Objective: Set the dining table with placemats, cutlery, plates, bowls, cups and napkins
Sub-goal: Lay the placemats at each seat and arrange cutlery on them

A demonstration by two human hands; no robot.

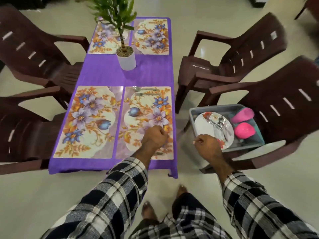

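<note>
Four floral placemats lie on the purple-clothed table: near left, near right, far left, far right. A spoon and a fork rest across the far end of the near right placemat. My left hand hovers as a closed fist over that placemat's near part. My right hand, also fisted, is at the near edge of a grey bin. The bin holds a floral plate, several pieces of cutlery and two pink cups.
A potted plant in a white pot stands mid-table. Brown plastic chairs surround the table: two on the left, two on the right. The bin sits on the near right chair. My feet are on the pale floor.
</note>
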